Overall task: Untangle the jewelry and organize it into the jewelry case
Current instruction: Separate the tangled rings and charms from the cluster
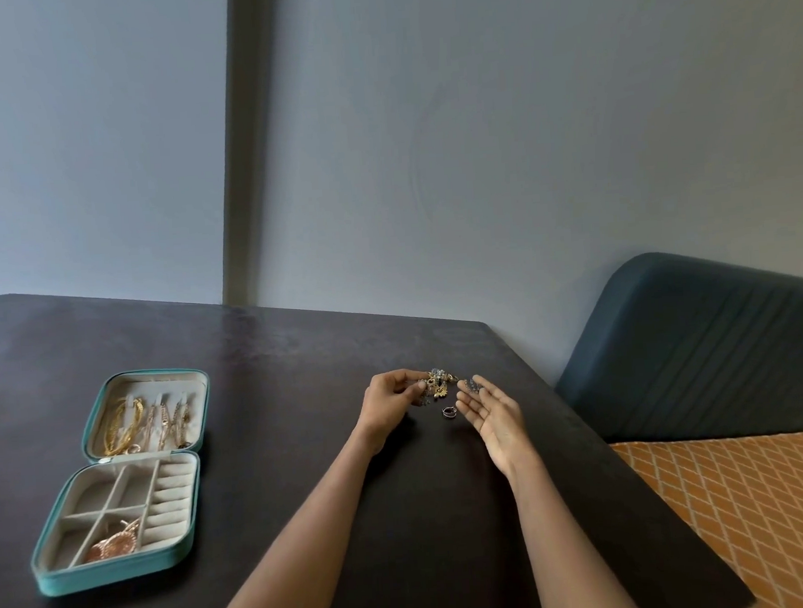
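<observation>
Dark surface [262, 359] carries everything, a blue seat back [703, 346] off to the right. Lying open well to the left, the teal jewelry case [124, 570] holds gold chains [125, 426] in its lid. Left hand [389, 398] pinches the tangled jewelry [439, 382], likely steadying it; right hand [493, 413] lies palm-up, fingers relaxed, beside it. One small ring [449, 411] sits between the hands.
</observation>
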A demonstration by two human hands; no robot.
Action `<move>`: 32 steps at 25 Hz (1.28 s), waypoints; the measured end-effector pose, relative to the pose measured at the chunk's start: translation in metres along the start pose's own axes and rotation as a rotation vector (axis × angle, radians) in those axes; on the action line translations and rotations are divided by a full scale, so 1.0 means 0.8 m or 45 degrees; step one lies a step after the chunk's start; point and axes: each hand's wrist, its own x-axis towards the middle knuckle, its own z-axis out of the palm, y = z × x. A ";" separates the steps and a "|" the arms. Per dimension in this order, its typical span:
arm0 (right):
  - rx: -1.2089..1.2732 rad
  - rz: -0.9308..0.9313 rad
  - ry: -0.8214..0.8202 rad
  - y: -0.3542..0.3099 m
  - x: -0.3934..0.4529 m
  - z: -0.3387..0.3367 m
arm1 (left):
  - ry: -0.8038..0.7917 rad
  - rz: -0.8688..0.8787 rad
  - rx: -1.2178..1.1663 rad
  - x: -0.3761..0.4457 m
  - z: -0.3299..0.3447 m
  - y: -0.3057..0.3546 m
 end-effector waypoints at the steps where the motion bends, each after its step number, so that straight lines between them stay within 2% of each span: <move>1: -0.040 -0.018 0.002 0.001 0.001 0.000 | -0.022 -0.007 -0.033 -0.002 -0.002 0.004; 4: -0.234 -0.030 0.005 0.003 -0.003 0.008 | -0.048 -0.102 -0.150 -0.008 -0.010 0.015; 7: -0.270 -0.009 0.032 0.009 -0.012 0.028 | -0.070 -0.239 -0.238 -0.013 -0.020 0.024; 11: -0.306 -0.028 0.022 0.000 -0.020 0.074 | -0.031 -0.279 -0.213 -0.020 -0.042 0.048; 14: -0.393 -0.074 0.016 0.001 -0.043 0.122 | 0.054 -0.279 -0.022 -0.040 -0.099 0.080; 19: -0.500 -0.095 -0.195 0.044 -0.118 0.230 | 0.252 -0.241 0.445 -0.091 -0.239 0.118; 22: -0.595 -0.129 -0.316 0.074 -0.161 0.289 | 0.315 -0.298 0.659 -0.128 -0.316 0.136; 26: -0.979 -0.187 -0.370 0.103 -0.195 0.332 | 0.125 -0.551 0.942 -0.165 -0.366 0.140; 29: -1.186 -0.218 -0.353 0.116 -0.212 0.342 | -0.085 -0.685 1.092 -0.176 -0.367 0.142; 32: -1.284 -0.223 -0.325 0.122 -0.221 0.344 | -0.210 -0.765 1.195 -0.179 -0.353 0.155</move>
